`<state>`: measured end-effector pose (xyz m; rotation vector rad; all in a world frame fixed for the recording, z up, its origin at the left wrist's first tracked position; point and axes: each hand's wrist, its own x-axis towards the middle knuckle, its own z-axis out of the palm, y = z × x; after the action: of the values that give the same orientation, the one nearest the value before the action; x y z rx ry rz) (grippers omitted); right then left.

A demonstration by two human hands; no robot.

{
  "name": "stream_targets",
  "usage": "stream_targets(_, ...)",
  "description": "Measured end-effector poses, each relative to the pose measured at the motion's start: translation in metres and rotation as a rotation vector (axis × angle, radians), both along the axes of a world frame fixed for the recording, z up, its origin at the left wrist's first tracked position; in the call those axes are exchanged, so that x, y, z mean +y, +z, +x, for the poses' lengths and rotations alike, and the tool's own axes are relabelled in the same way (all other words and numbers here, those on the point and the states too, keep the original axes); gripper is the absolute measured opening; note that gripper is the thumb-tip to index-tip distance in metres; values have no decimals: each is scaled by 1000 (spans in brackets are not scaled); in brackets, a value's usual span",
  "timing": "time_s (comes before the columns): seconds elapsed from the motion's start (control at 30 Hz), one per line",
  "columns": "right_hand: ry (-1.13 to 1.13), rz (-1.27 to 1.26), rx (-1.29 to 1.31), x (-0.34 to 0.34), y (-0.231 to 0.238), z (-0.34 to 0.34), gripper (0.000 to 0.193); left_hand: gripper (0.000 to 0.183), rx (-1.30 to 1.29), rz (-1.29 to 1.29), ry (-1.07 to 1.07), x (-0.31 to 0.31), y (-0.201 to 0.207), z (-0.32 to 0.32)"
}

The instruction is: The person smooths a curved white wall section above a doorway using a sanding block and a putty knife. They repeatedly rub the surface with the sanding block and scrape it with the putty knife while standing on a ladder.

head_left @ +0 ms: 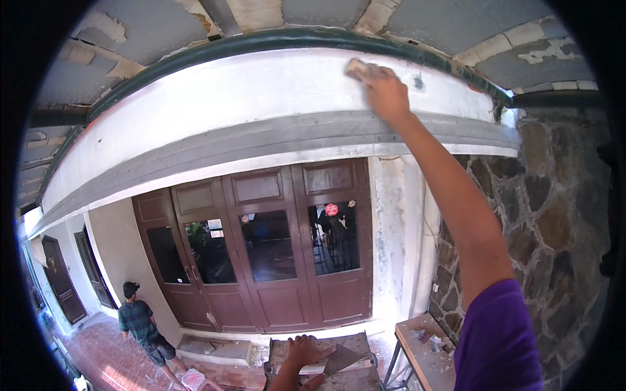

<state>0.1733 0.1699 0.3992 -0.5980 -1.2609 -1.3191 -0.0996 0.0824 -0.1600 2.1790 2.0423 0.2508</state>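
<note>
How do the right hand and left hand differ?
The right hand is raised at the white wall band; the left hand is low, over the dark platform. The right hand holds a tan block; the left hand is beside a flat grey piece, grip unclear. Both are bare.

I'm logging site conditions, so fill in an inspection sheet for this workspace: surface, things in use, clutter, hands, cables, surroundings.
Surface: white band, with a dark patch toward its right end.
Things: small block against the band; grey blade low, over the platform.
Clutter: loose debris on the table at lower right.
Hands: right hand raised, gripping the block; left hand beside the blade, grip unclear.
Cables: nothing seen for certain.
Surroundings: brown doors below the band, stone wall to the right, peeling ceiling, another person at lower left.
</note>
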Motion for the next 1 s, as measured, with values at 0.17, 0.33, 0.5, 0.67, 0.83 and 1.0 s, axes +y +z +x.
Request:
stream_targets(0.17, 47, -165, 44, 12, 2, 33, 37, 106, 27, 9, 10, 0, 2, 0)
stream_targets(0.33, -4, -66, -76, 15, -7, 62, 37, 110, -11, -42, 14, -3, 6, 0)
stream_targets(0.5, 7, -122, -124, 14, -20, 99, 35, 112, -39, -40, 9, -1, 4, 0)
stream_targets(0.67, 169, -143, 47, 19, -19, 121, 36, 107, 35, 91, -8, 4, -6, -1)
stream_targets(0.83, 273, -129, -153, 18, -13, 135, 40, 106, -22, 128, -7, 3, -10, -3)
stream_targets(1.0, 171, -204, -172, 20, -9, 156, 42, 104, 22, 111, 14, 3, -7, 1)
